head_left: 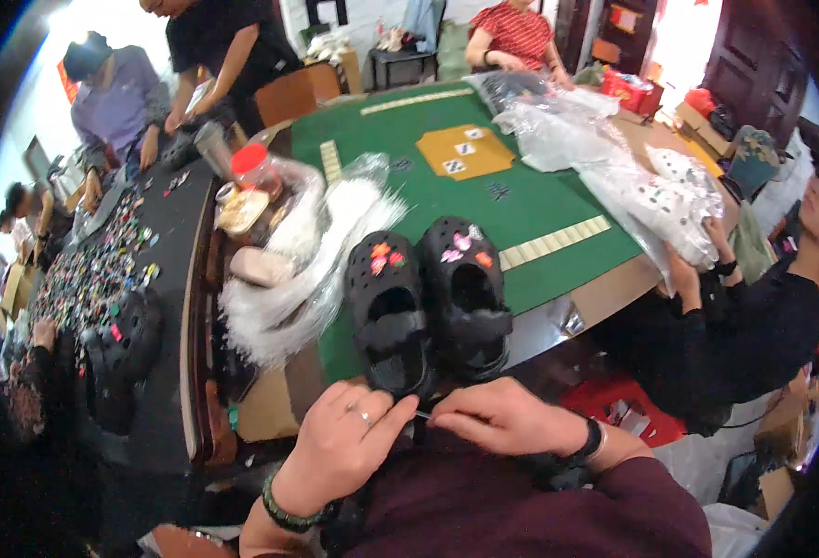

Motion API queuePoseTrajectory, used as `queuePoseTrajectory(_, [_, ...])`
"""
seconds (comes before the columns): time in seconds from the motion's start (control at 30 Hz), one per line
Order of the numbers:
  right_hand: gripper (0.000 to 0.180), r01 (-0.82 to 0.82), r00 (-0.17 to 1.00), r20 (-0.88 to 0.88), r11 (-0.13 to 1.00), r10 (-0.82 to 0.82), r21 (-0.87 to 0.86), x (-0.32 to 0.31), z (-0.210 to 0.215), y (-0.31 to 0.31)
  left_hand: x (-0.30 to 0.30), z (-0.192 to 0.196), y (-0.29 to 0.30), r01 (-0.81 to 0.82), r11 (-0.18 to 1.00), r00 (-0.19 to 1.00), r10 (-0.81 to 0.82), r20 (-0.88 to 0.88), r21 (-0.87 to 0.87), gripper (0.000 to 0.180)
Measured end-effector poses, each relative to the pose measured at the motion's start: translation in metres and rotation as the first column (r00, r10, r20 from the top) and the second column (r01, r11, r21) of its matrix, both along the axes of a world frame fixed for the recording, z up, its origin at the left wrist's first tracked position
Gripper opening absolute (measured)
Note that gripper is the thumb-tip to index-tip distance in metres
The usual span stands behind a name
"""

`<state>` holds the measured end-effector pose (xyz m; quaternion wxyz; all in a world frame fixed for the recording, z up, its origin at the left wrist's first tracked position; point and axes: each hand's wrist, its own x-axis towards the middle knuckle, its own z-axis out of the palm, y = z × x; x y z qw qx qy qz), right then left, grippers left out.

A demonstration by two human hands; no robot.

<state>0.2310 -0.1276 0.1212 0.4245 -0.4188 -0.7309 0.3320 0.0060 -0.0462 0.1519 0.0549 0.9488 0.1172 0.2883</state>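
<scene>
Two black clogs (392, 321) with flower-like charms on their toes stand side by side at the near edge of the green-topped table. Just below their heels, my left hand (344, 442), wearing a ring and a dark bracelet, is closed in a pinch. A thin pale strip (422, 414) runs from its fingertips toward my right hand (507, 423), whose fingers are also pinched on it. Most of the strip is hidden by my fingers, so its kind is unclear. Left of the clogs lies a bundle of thin white plastic strands (288, 312) in clear wrapping.
A red-lidded jar (256, 169) and other containers stand left of the clogs. A dark side table (172, 270) holds many small colourful charms and more black clogs (126, 344). Clear bags (577, 139) cover the right side. Several people work around, one close at my right handling a bagged white clog (674, 205).
</scene>
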Motion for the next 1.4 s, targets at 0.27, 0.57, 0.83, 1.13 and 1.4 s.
queuePoseTrajectory(0.27, [0.012, -0.011, 0.999, 0.027, 0.937, 0.022, -0.349, 0.01, -0.008, -0.009, 0.003, -0.009, 0.011, -0.027, 0.998, 0.995, 0.033, 0.096, -0.057, 0.034])
queuePoseTrajectory(0.57, [0.017, 0.273, 0.937, 0.268, 0.948, -0.224, -0.162, 0.007, -0.015, -0.001, 0.023, -0.025, 0.056, -0.277, 0.937, 0.91, 0.327, 0.256, -0.213, 0.023])
queuePoseTrajectory(0.83, [0.019, 0.388, 0.852, 0.386, 0.922, -0.353, -0.013, -0.001, -0.025, 0.022, 0.044, -0.037, 0.066, -0.241, 0.9, 0.948, 0.298, 0.11, -0.363, 0.025])
queuePoseTrajectory(1.13, [0.021, 0.443, 0.782, 0.393, 0.874, -0.485, 0.197, -0.018, -0.033, 0.052, 0.047, -0.033, 0.085, -0.296, 0.616, 0.915, 0.401, -0.033, -0.73, 0.022])
queuePoseTrajectory(1.4, [0.011, 0.489, 0.742, 0.348, 0.818, -0.573, 0.304, -0.028, -0.041, 0.067, 0.043, -0.042, 0.102, -0.116, 0.535, 0.958, 0.281, 0.047, -0.837, 0.019])
